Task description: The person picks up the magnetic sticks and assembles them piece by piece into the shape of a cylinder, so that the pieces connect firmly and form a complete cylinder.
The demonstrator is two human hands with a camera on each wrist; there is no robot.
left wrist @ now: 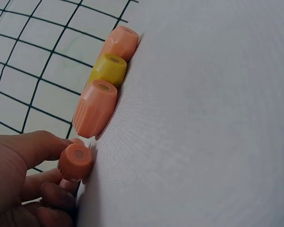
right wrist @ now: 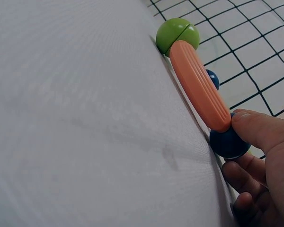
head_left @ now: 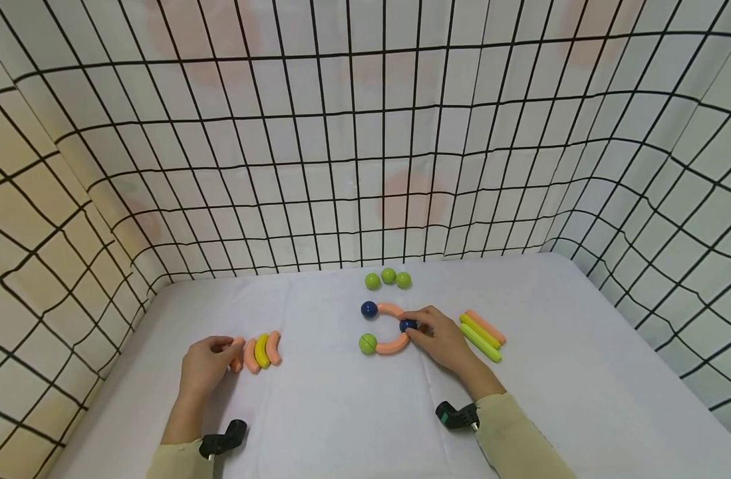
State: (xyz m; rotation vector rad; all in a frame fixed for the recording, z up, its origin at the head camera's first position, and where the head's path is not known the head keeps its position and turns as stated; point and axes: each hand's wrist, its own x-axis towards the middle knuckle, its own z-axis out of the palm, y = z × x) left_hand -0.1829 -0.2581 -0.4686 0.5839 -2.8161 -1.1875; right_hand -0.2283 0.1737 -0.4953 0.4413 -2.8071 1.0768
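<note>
My left hand (head_left: 205, 364) pinches an orange curved rod (left wrist: 75, 161) at the left end of a row. Beside it lie another orange curved rod (left wrist: 95, 108), a yellow curved rod (head_left: 261, 350) and a further orange one (head_left: 273, 348). With thumb and fingers my right hand (head_left: 439, 338) pinches a dark blue ball (right wrist: 229, 142). Two orange curved rods run from this ball, making an arc open to the left. The nearer rod (right wrist: 199, 85) ends at a green ball (right wrist: 177, 37) with a seam; the farther rod (head_left: 390, 309) ends at another dark blue ball (head_left: 369, 309).
Three small green balls (head_left: 388, 275) sit at the back of the white-covered table (head_left: 329, 412). Right of my right hand lie straight rods: an orange one (head_left: 485, 326), a yellow one (head_left: 480, 330) and a green one (head_left: 480, 342). A black wire grid (head_left: 353, 159) encloses the back and sides.
</note>
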